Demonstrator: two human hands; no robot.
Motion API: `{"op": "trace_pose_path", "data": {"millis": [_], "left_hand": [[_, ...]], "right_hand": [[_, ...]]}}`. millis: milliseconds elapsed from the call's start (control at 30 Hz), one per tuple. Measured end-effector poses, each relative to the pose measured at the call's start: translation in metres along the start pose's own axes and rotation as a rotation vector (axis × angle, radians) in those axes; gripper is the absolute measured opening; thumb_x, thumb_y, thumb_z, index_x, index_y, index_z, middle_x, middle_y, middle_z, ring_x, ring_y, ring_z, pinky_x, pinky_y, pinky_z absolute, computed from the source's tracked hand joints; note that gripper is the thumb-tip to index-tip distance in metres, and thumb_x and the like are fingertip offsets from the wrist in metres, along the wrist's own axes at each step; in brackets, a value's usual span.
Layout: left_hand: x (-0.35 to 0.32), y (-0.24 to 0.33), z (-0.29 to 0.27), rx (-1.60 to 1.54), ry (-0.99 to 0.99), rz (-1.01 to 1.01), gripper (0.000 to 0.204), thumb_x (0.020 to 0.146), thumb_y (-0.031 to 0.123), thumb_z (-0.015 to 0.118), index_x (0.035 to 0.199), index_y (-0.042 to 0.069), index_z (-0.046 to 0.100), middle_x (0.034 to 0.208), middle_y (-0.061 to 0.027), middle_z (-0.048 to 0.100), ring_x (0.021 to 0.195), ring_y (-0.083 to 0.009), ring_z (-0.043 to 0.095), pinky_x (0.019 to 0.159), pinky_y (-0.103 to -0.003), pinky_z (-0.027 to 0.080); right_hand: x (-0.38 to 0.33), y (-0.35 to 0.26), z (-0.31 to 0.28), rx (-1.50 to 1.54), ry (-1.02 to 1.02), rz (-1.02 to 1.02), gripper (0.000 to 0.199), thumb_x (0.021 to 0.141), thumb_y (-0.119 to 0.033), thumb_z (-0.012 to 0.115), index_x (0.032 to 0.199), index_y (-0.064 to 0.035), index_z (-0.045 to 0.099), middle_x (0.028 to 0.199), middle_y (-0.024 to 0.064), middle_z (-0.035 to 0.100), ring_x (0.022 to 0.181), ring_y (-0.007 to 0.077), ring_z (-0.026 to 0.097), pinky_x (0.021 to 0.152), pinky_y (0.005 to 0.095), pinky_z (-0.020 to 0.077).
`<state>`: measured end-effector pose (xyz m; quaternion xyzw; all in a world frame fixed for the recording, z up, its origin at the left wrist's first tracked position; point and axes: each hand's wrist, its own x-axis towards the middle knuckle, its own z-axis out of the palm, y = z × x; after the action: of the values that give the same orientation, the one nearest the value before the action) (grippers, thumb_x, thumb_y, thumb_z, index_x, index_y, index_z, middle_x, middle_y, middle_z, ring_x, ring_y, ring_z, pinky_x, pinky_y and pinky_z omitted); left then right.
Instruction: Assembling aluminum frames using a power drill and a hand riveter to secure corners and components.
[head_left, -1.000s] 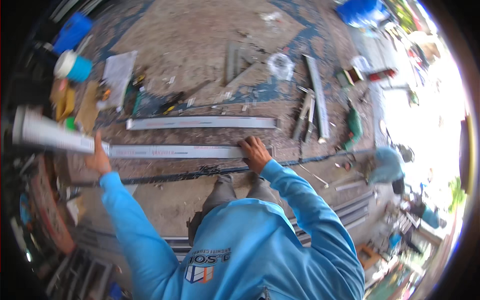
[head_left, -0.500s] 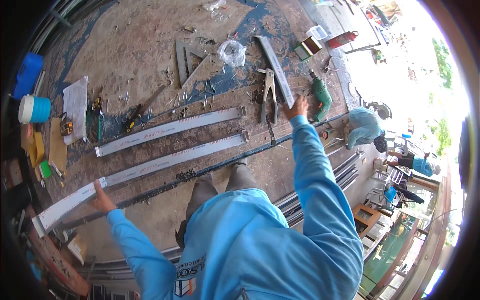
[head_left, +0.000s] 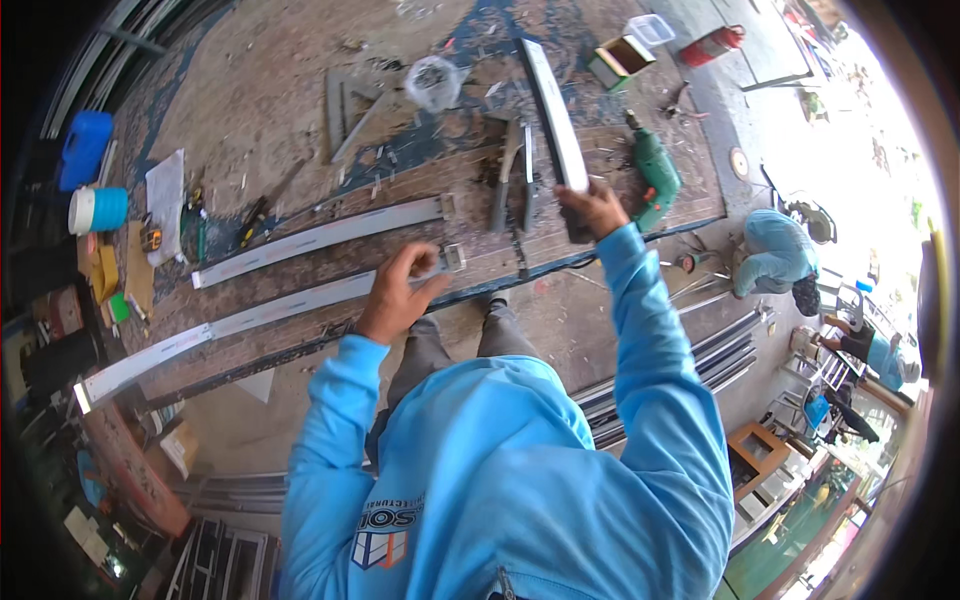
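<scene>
Aluminium, flat and pale, makes up the long strip point(head_left: 270, 312) nearest us on the desk point(head_left: 300, 100); our left hand point(head_left: 400, 295) curls loosely over its right end, fingers bent and touching it. Just beyond lies a second strip point(head_left: 315, 240), parallel. Our right hand point(head_left: 595, 210) grips the near end of a white bar point(head_left: 550, 110) that runs away from us, beside a green drill point(head_left: 655, 180). Farther off we see a clear bag point(head_left: 432, 82), a small open box point(head_left: 622, 60), and rough, paint-stained boards.
</scene>
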<state>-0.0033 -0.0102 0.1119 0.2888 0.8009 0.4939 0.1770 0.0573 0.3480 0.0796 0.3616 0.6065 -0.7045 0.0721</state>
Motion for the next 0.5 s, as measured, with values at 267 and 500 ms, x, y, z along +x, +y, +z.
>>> {"op": "trace_pose_path", "data": {"millis": [267, 500], "left_hand": [[0.131, 0.017, 0.213, -0.137, -0.089, -0.081, 0.034, 0.094, 0.025, 0.067, 0.117, 0.002, 0.058, 0.097, -0.0161, 0.069, 0.088, -0.0275, 0.068, 0.076, -0.041, 0.055], [0.227, 0.097, 0.429, 0.253, -0.147, -0.208, 0.124, 0.069, 0.029, 0.088, 0.155, -0.007, 0.007, 0.141, -0.0305, 0.047, 0.126, -0.0406, 0.053, 0.104, -0.047, 0.046]], "right_hand": [[-0.118, 0.014, -0.016, 0.49, -0.008, -0.404, 0.046, 0.088, -0.017, 0.077, 0.125, 0.0021, 0.057, 0.104, 0.008, 0.067, 0.093, 0.018, 0.065, 0.086, 0.0335, 0.0535], [-0.178, 0.039, -0.119, 0.387, 0.596, -0.68, 0.047, 0.098, -0.022, 0.065, 0.137, -0.0026, 0.047, 0.114, 0.013, 0.062, 0.106, 0.0262, 0.064, 0.096, 0.0437, 0.0529]]}}
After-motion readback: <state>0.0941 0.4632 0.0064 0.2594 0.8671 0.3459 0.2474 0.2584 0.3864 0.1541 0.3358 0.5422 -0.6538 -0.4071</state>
